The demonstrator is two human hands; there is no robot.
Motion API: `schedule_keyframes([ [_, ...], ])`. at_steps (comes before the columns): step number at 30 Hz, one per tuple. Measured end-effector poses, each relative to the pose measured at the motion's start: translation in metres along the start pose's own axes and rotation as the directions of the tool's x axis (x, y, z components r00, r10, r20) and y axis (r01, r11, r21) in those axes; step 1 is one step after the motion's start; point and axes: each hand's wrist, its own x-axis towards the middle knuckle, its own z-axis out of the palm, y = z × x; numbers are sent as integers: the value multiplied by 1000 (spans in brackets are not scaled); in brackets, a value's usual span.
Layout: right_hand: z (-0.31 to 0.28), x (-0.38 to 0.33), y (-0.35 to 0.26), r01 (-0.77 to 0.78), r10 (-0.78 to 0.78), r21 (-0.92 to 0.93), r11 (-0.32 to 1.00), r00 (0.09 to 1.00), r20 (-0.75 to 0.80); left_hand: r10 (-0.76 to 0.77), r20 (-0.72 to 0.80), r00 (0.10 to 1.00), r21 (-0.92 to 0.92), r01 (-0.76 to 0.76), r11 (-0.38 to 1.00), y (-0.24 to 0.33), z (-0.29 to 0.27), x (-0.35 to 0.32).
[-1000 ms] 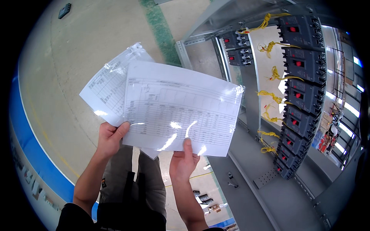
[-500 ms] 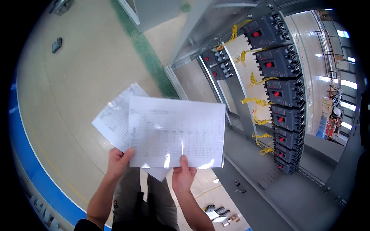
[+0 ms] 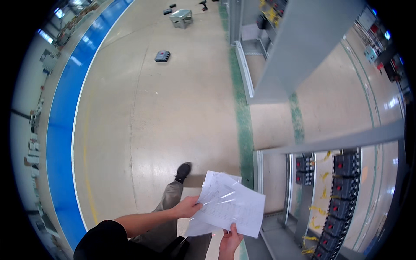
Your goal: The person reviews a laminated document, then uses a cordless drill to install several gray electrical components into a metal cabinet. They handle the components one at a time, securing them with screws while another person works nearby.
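Observation:
Two or more printed sheets in clear plastic sleeves (image 3: 236,203) are held in front of my body, one fanned partly behind the other. My left hand (image 3: 187,207) is closed on their left edge. At the lower edge my right hand (image 3: 230,239) pinches them, thumb on top. Light glares off the plastic. To the right of the sheets stands an open grey metal cabinet frame (image 3: 258,173) with a column of dark circuit breakers (image 3: 339,209) with red levers. Yellow wire bundles (image 3: 318,210) hang beside them.
A second grey cabinet (image 3: 299,56) stands farther ahead. On the floor lie a loose circuit breaker (image 3: 162,56), a small metal step stool (image 3: 181,18) and a cordless drill (image 3: 203,5). A blue floor lane (image 3: 65,130) runs along the left. My shoe (image 3: 183,170) is stepping forward.
My view has swung left and up along the floor, so the breaker cabinet now sits lower right. The sheets have tilted and moved lower right in view; both hands still hold them.

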Motion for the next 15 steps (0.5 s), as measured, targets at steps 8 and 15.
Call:
schedule_keyframes([
  [8,69,30,90,-209,190,-228,951,977,-100,-432,-92,897,-401,364,841,-91,-185,-46],
  [15,114,58,147,-71,251,-784,617,961,111,-715,-562,416,-676,267,687,-226,-416,-79],
])
